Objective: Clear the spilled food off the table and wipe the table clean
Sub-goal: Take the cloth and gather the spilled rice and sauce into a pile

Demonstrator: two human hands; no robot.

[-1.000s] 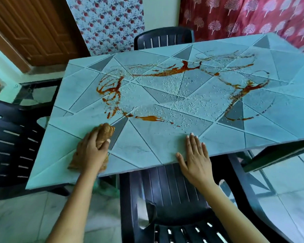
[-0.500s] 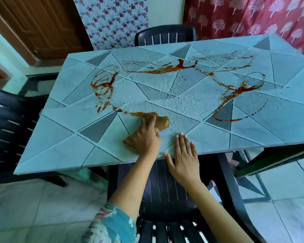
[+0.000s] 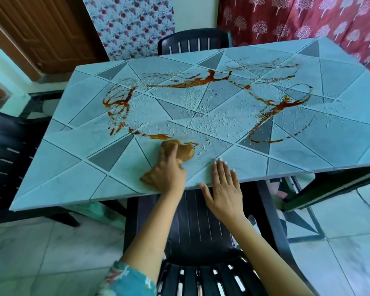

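The left hand (image 3: 169, 171) is pressing a brown cloth (image 3: 185, 151) on the table (image 3: 51, 174), the right hand (image 3: 225, 186) is lying flat with fingers together, while most sauce (image 3: 192, 82) and rice (image 3: 201, 122) is remaining.

Left hand (image 3: 166, 171) lower centre of frame, palm down, fingers curled in a grip. Right hand (image 3: 224, 189) just right of it, flat, fingers together and extended.

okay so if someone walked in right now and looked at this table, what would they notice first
The red-brown sauce smeared in long streaks across the middle and far part of the table, with white grains scattered between the streaks. Next, at the near edge, the left hand presses a brown cloth against the nearest sauce, while the right hand lies flat beside it over the edge.
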